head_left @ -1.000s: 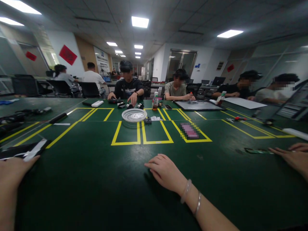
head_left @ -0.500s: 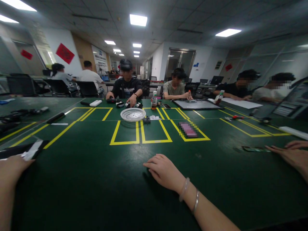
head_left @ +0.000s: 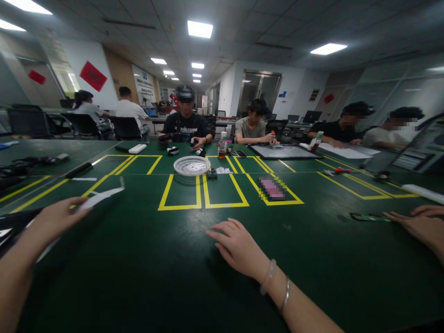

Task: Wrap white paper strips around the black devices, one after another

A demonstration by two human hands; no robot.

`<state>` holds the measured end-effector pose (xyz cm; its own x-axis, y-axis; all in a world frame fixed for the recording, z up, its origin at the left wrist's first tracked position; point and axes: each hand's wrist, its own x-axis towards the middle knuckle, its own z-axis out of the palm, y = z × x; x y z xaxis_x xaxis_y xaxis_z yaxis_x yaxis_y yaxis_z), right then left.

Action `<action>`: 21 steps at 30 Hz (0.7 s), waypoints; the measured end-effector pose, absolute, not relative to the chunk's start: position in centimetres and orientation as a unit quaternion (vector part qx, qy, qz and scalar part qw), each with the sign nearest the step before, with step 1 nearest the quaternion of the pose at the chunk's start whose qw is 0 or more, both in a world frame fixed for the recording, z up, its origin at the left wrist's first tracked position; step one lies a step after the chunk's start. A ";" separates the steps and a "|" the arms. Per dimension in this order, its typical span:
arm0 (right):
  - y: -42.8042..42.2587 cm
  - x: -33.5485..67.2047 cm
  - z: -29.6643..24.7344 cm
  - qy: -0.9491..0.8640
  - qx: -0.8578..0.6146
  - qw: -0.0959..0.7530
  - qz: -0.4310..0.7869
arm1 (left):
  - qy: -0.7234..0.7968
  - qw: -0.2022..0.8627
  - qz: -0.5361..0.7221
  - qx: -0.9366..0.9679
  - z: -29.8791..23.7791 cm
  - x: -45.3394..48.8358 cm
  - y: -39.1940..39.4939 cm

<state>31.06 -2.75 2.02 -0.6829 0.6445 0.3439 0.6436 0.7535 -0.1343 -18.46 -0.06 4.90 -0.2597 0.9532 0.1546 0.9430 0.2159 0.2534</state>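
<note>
My left hand (head_left: 57, 216) is raised just above the green table (head_left: 145, 259) at the left, fingers closed on one end of a thin white strip (head_left: 100, 196) that sticks out to the right. A flat black piece (head_left: 12, 225) lies under and behind that hand. My right hand (head_left: 238, 246), with two bangles on its wrist, lies flat on the table in the middle, fingers stretched out and holding nothing.
A co-worker's hands (head_left: 419, 224) rest at the right edge beside a thin green strip (head_left: 369, 216). Yellow tape boxes (head_left: 203, 203) mark the table. Farther back are a white mesh basket (head_left: 192, 165), a bottle (head_left: 222, 147) and a blurred pink item (head_left: 272, 187). Several people sit across.
My left hand has taken hold of the white strip, lifted it off the black piece and swung it right. My right hand has stayed in place.
</note>
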 end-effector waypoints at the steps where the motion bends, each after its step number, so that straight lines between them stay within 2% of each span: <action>1: -2.8 31.0 2.1 -0.916 -0.351 0.194 -0.005 | 0.745 0.047 0.155 0.647 4.8 -16.8 1.0; 6: -3.0 30.9 2.1 -0.912 -0.349 0.213 -0.018 | 0.509 0.185 0.179 0.822 3.6 -6.8 0.6; 10: -3.0 30.8 2.2 -0.914 -0.355 0.195 0.025 | 0.413 0.241 0.152 0.865 2.5 -1.9 -1.8; 15: -3.0 30.6 2.3 -0.916 -0.354 0.176 0.072 | 0.382 0.259 0.157 0.873 1.9 -1.0 -2.2; 21: -2.9 30.7 2.5 -0.919 -0.355 0.163 0.056 | 0.411 0.254 0.113 0.868 1.6 -1.5 -1.7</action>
